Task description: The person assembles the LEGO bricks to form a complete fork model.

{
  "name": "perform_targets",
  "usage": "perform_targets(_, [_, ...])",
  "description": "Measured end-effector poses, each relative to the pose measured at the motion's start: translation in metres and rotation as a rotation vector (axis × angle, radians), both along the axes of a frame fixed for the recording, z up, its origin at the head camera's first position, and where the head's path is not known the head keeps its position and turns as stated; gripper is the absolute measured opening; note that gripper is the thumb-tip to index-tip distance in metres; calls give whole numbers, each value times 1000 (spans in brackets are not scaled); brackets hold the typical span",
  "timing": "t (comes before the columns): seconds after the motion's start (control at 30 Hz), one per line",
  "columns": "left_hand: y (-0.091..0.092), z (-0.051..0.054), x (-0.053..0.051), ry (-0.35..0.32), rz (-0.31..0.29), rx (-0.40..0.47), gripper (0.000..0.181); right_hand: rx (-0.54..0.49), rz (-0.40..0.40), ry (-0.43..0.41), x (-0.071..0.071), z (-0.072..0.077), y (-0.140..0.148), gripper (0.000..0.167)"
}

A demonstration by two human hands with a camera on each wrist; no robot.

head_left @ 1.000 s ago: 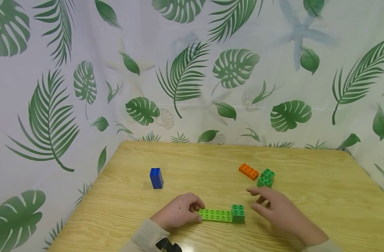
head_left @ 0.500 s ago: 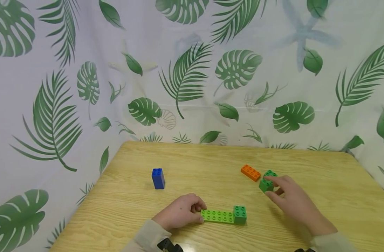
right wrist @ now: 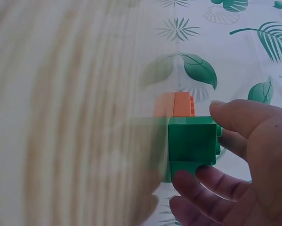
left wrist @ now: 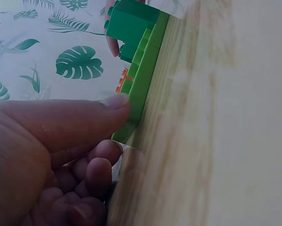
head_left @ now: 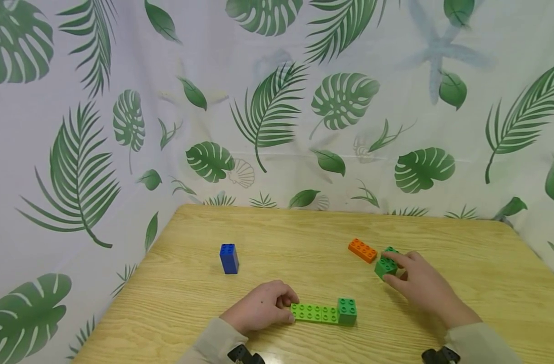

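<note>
- left hand (head_left: 262,306) pinches the lime strip (head_left: 311,313) on the counter (head_left: 281,237), green block (head_left: 347,312) already on its end
- right hand (head_left: 419,279) pinching a loose green block (head_left: 384,269)
- orange brick (head_left: 362,251), blue block (head_left: 229,259) probably still to go

The person's bare left hand (head_left: 264,306) pinches, its thumb (left wrist: 79,123) stretched nearly straight opposite the curled fingers (left wrist: 99,174). The bare right hand (head_left: 418,283) is farther forward and well right of those fingers, its own bent fingers (right wrist: 202,190) parted from the thumb. Behind the fingers, both wrists run back into beige fabric sleeves (head_left: 479,341).
</note>
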State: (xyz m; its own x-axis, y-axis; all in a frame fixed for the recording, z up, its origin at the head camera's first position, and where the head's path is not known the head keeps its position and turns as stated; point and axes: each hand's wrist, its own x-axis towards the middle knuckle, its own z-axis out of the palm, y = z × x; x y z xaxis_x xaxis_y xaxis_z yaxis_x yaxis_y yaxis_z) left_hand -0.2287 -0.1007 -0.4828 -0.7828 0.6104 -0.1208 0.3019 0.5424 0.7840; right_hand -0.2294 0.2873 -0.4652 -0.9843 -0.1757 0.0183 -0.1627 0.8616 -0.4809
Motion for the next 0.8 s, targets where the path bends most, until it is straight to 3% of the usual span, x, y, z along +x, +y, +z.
perform_targets(0.2, [0,0,-1,13,-5,-9,24,18,5,-14,-5,-3,0,67])
perform_targets(0.47, [0,1,-1,16,-17,-12,24,-31,15,-41,-6,-2,-4,49])
perform_targets(0.8, [0,2,0,6,-8,-2,24,-77,14,-56,-3,-2,-4,56])
